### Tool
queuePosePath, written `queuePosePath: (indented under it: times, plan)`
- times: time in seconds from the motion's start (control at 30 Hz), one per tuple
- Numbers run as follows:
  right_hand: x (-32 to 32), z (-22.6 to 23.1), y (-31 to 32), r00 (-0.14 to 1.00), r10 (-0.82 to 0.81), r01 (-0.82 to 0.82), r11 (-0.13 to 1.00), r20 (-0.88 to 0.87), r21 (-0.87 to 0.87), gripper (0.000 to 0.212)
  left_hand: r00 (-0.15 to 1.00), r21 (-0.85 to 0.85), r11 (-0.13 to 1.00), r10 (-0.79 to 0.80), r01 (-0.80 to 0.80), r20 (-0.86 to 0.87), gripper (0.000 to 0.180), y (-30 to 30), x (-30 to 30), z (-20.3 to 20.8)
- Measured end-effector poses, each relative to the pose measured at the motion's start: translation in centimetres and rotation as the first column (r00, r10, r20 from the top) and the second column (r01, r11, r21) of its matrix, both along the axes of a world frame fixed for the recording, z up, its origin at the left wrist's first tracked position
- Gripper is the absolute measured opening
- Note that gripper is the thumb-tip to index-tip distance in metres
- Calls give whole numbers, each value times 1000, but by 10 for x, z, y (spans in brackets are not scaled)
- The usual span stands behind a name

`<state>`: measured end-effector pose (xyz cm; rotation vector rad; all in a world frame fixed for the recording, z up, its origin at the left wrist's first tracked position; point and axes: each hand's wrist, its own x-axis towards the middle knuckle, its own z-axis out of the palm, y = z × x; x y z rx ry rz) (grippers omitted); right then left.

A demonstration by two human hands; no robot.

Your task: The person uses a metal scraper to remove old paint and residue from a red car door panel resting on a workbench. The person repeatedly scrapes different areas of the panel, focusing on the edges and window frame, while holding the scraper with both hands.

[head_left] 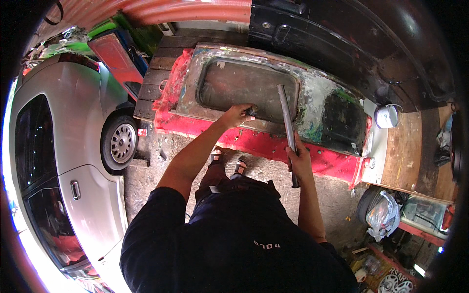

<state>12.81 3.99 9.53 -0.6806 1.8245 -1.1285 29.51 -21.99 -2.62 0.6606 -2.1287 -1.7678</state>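
Hands (234, 115) outstretched over panel (273, 90)

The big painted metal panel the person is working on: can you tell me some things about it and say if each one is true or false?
1. The right hand holds a long grey metal bar. True.
2. The left hand is empty and up in the air. False: it presses a small dark thing against the panel; what it is cannot be told.
3. The panel has a red lower edge. True.
4. A blue lorry is parked on the person's left. False: a silver car stands there.
5. A white tin sits at the panel's right end. True.
6. The bar lies flat on the ground. False: its top end rests on the panel.
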Motion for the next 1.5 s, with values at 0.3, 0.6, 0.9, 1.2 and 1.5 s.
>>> queuePosePath:
  times: [0.3,0.6,0.9,1.2,1.5]
  plan:
    - [1,5,-3,1000,9,-9,1000,-12,2,64,999,42,998,-42,41,29,54,3,1,16]
    - [3,-3,2,965,63,-60,998,-253,19,62,990,0,993,-116,116,83,56,4,-3,16]
    - [-5,-26,13,893,136,-136,990,-428,32,60,963,-34,974,-215,224,161,52,-6,-13,2]
    - [-1,6,6,998,-27,27,1000,-62,2,64,970,65,975,-220,214,105,48,-8,-15,-6]
    - [3,4,9,1000,-6,7,1000,-29,22,66,978,179,969,-188,169,94,48,-1,-16,-4]
